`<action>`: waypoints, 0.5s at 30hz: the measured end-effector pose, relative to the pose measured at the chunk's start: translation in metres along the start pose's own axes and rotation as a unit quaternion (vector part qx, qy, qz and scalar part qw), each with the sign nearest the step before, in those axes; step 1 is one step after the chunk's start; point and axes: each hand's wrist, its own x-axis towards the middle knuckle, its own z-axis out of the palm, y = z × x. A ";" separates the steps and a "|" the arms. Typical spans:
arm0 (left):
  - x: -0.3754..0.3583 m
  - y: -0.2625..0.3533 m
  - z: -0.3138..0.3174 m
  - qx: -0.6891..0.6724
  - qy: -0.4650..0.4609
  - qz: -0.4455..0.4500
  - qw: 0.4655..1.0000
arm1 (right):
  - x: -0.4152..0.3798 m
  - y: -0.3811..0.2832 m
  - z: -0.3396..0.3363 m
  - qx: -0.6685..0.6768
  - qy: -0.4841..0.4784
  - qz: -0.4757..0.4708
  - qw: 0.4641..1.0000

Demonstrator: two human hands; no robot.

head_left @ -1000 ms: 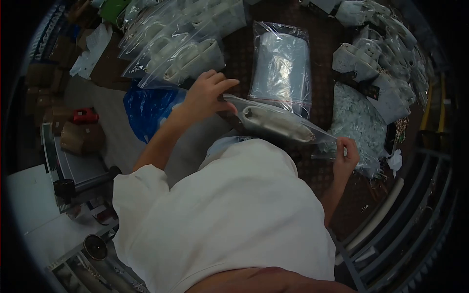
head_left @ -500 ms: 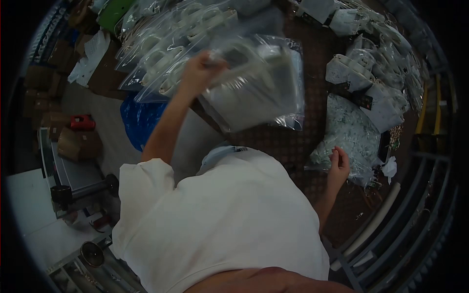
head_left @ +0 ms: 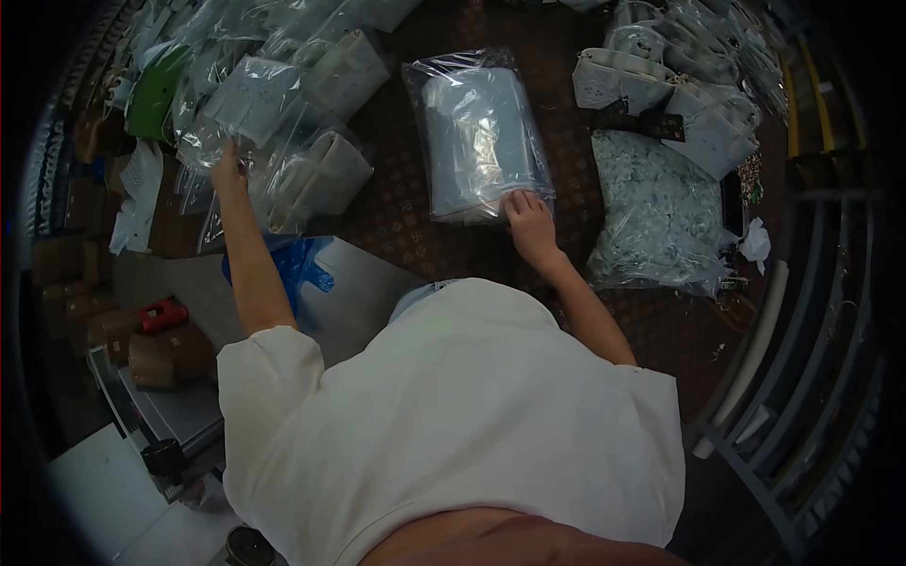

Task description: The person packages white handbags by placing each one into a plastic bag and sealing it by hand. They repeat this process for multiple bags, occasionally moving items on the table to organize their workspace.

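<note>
My left hand [head_left: 229, 174] is closed on the edge of a clear plastic bag with a whitish handbag [head_left: 247, 99] in it, at the left pile. More bagged handbags lie around it, one cream handbag [head_left: 328, 174] just to its right. My right hand [head_left: 531, 226] rests with fingers stretched on the lower right corner of a stack of clear plastic bags [head_left: 477, 132]. The stack lies flat on the dark patterned surface, pale blue-grey and shiny.
On the right sits a big clear sack of pale green crumpled pieces [head_left: 656, 212], with more bagged handbags [head_left: 698, 113] behind it. A blue plastic bag [head_left: 300, 269], a green item [head_left: 159, 92] and cardboard boxes [head_left: 170, 358] are at the left. Metal racking [head_left: 802, 377] stands at right.
My left hand has carried the bagged handbag leftward from over the stack to the left pile. My right hand has moved from beside the sack onto the now uncovered stack.
</note>
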 end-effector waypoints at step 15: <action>-0.257 -0.014 0.096 0.293 -0.251 0.462 0.798 | -0.003 0.059 -0.057 0.355 -0.081 0.230 0.902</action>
